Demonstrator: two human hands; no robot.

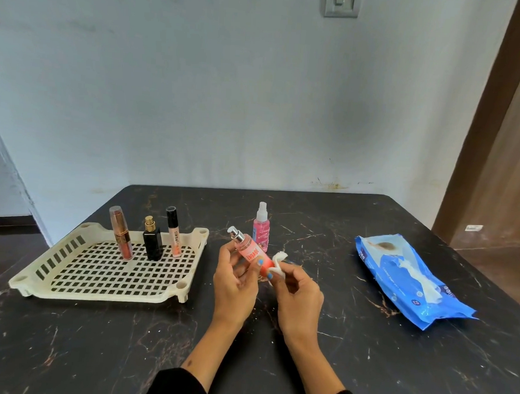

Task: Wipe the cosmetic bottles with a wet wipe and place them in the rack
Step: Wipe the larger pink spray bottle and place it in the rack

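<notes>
Wiping step: you were cleaning the coral pump bottle (251, 254), mid-counter.

Your left hand (235, 281) gripped the bottle, tilted, above the counter (320, 344); right hand (300, 298) pinched the wet wipe (278, 262) vs. its base. Three items stood along the rack (107, 274) far edge. Next, probably: finish, stand it in the rack, then the pink spray bottle (261, 231).

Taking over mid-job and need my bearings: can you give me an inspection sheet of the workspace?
Surface: dark marble table, pale specks.
Job's things: cream rack holds lipstick, black bottle, lip gloss, all upright; pink spray bottle stands on table.
Clutter: blue wipes pack, one wipe poking out.
Grippers: left hand holds pump bottle; right hand presses wet wipe to it.
Cables: nothing seen.
Surroundings: pale wall, wall switch, wooden door frame.
</notes>
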